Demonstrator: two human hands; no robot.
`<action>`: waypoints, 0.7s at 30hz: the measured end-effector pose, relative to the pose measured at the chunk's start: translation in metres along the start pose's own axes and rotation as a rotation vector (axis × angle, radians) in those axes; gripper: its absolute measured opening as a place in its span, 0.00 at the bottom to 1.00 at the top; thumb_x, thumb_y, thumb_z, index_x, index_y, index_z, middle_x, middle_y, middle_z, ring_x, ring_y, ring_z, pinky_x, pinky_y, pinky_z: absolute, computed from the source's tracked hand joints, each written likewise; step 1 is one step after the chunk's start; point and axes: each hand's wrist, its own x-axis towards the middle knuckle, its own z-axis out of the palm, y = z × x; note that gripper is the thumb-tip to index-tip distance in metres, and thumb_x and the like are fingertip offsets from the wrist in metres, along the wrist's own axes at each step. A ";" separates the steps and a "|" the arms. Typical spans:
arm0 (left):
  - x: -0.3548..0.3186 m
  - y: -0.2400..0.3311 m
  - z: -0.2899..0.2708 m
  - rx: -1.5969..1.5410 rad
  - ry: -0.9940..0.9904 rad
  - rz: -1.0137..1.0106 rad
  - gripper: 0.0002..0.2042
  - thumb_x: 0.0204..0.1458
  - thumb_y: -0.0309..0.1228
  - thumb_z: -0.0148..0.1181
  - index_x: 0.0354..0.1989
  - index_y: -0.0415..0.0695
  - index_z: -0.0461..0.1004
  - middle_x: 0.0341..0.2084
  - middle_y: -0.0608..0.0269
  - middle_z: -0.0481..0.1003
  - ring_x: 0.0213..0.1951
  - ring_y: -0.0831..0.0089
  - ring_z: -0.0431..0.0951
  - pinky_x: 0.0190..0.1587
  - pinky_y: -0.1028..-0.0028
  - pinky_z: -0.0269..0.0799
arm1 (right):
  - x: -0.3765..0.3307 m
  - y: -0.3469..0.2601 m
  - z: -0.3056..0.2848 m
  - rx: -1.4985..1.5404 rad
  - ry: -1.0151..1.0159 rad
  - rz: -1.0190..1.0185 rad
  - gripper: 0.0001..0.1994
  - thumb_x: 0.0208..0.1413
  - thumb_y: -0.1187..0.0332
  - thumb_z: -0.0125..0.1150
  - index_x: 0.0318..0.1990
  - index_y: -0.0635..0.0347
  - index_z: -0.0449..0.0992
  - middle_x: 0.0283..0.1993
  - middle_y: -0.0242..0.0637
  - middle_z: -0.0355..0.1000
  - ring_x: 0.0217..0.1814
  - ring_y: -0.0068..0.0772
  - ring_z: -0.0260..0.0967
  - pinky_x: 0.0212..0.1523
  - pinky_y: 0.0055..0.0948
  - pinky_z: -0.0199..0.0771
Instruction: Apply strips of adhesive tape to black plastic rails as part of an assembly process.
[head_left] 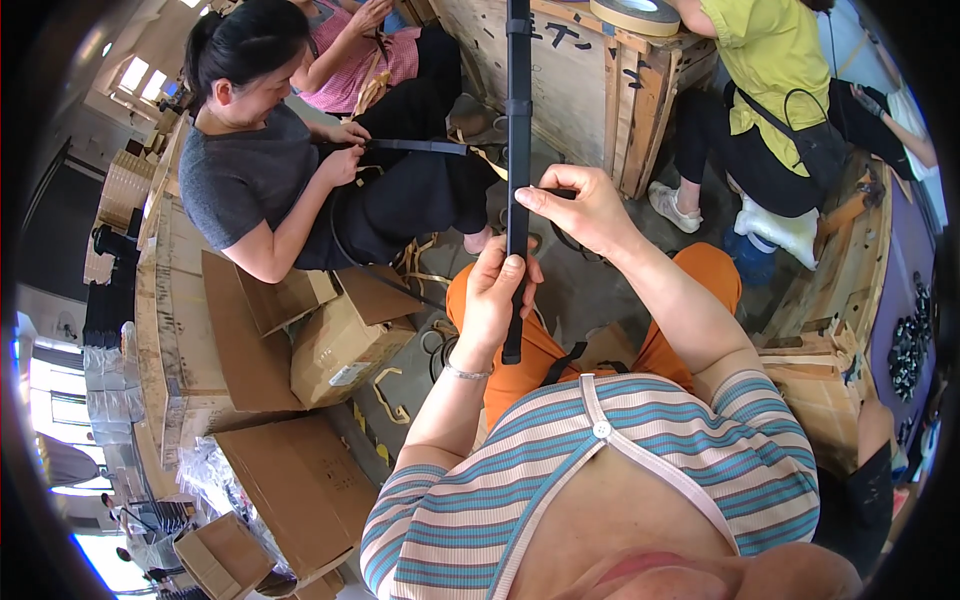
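A long, straight black strap (519,130) with darker bands across it stands out ahead of me, running from the top edge down to above my lap. My left hand (495,290) is wrapped round its lower part, thumb on top. Higher up, on the strap's right side, my right hand (585,210) pinches a thin black band (562,193) with thumb and forefinger against the strap's edge. Part of a dark loop hangs below the right hand. How the band joins the strap is hidden by my fingers.
A co-worker in grey (250,180) at the left handles a similar dark strap (415,147). Opened cardboard boxes (345,335) stand at my left. Ahead is a wooden crate (560,90) with a tape roll (637,14) on it. A person in yellow (775,75) sits at the right.
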 end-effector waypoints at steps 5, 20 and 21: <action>0.005 -0.004 0.004 0.131 0.050 0.040 0.09 0.59 0.32 0.42 0.43 0.41 0.63 0.23 0.64 0.67 0.16 0.84 0.63 0.17 0.85 0.60 | -0.001 -0.001 -0.001 -0.068 0.049 0.016 0.14 0.49 0.63 0.63 0.19 0.61 0.70 0.16 0.19 0.58 0.20 0.09 0.50 0.19 0.16 0.47; 0.023 0.018 -0.006 -0.246 -0.119 -0.105 0.15 0.60 0.38 0.40 0.40 0.37 0.66 0.23 0.63 0.68 0.17 0.79 0.63 0.15 0.82 0.60 | 0.015 0.006 -0.041 0.097 -0.244 0.100 0.10 0.54 0.66 0.55 0.31 0.65 0.73 0.26 0.26 0.68 0.29 0.15 0.62 0.34 0.17 0.62; 0.024 0.017 -0.008 -0.272 -0.171 -0.123 0.15 0.60 0.38 0.41 0.40 0.37 0.66 0.24 0.63 0.68 0.18 0.79 0.64 0.17 0.82 0.62 | 0.016 0.007 -0.042 0.147 -0.269 0.095 0.09 0.54 0.67 0.56 0.32 0.66 0.74 0.26 0.26 0.68 0.27 0.15 0.62 0.31 0.17 0.63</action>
